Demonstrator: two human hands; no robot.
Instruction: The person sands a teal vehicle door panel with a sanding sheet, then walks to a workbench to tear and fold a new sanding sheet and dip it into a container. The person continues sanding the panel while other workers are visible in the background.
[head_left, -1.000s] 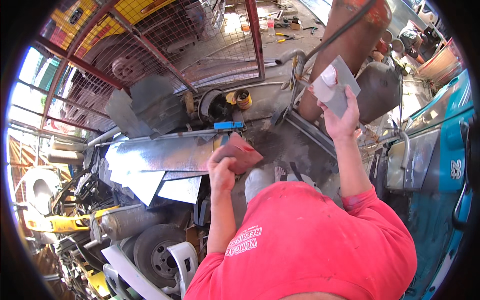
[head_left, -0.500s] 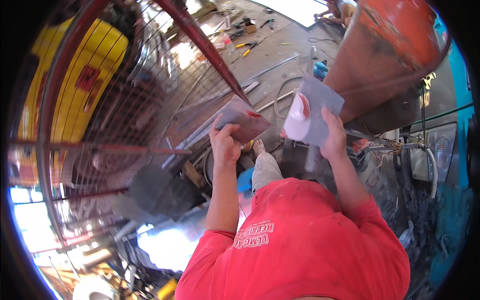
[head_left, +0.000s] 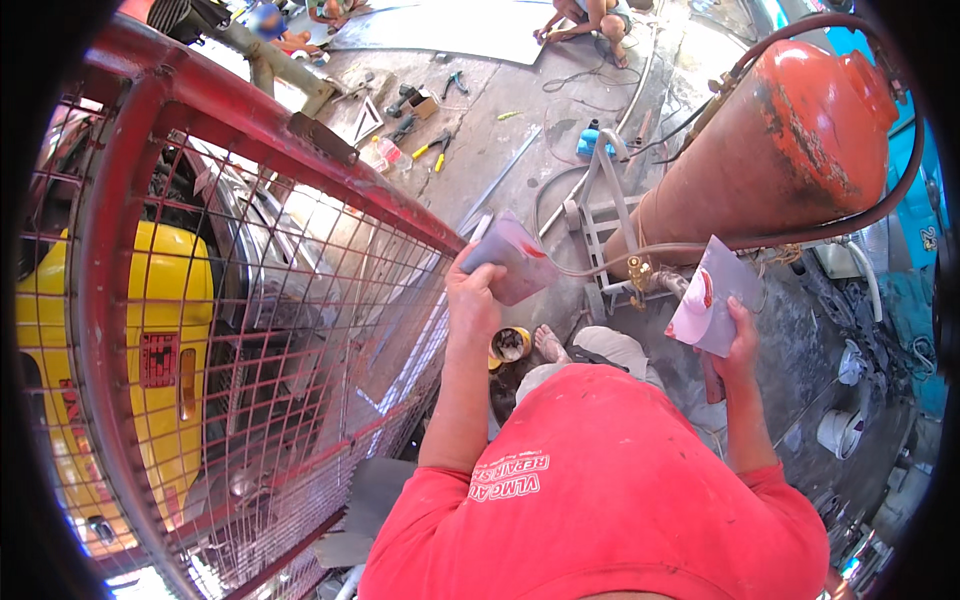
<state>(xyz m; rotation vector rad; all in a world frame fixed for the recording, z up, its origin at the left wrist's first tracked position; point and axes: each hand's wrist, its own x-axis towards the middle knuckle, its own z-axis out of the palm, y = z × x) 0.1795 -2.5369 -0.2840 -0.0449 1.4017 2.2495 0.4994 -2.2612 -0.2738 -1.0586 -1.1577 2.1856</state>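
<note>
My left hand (head_left: 474,298) grips the edge of a thin grey square plate (head_left: 515,278), thumb on top. A red streak of paste (head_left: 527,245) runs across its upper face. Off to the right, my right hand (head_left: 742,345) holds a second grey plate (head_left: 735,275), tilted. This one carries a pale pink, smooth paste (head_left: 692,312) with a red streak in it. The plates are well apart, each pinched between thumb and fingers. Whether the left plate is a single sheet or several stacked I cannot tell.
A red-framed wire mesh (head_left: 270,290) stands along the left, with a yellow vehicle part (head_left: 165,360) behind it. An orange gas cylinder (head_left: 770,150) leans at right with a hose (head_left: 830,232). An open can (head_left: 511,344) sits by my foot. Yellow-handled pliers (head_left: 433,150) lie ahead; people crouch beyond.
My right hand has moved right and lower with its plate, away from the left one. The left plate has moved slightly right. The whole view has shifted, showing more floor ahead.
</note>
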